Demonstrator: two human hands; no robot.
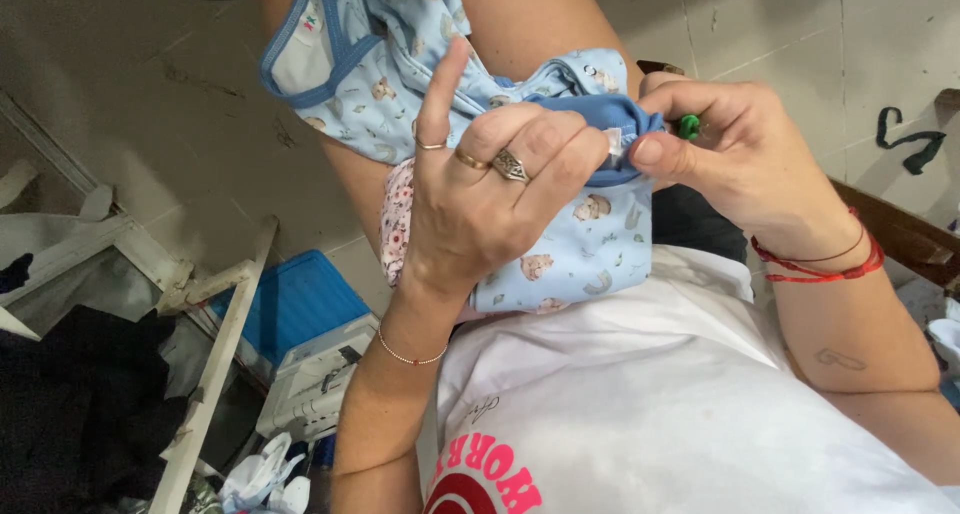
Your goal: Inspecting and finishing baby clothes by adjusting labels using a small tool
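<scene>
While the light blue baby garment (560, 244) lies draped over the person's lap at the centre of the view, both bare hands work at its darker blue trim (610, 114). The left hand (490, 199), wearing rings and a thin beaded bracelet, is mostly closed: its thumb and middle fingers pinch the folded trim at about one o'clock from the palm, while the index finger sticks straight up toward twelve o'clock, touching nothing. The right hand (740, 149), with red strings around its wrist, is curled tight; its thumb presses the same trim from the three o'clock side, and its fingers grip a small tool with a green tip (689, 126), most of which is hidden in the fist. The two hands meet at the trim, touching it from opposite sides. A pink-patterned cloth (397, 224) peeks out from beneath the garment at nine o'clock. Further out at seven o'clock, a blue plastic lid (295, 299) and a white sewing machine (315, 374) sit on the floor. A white shirt (650, 404) with red lettering fills the six o'clock area.
</scene>
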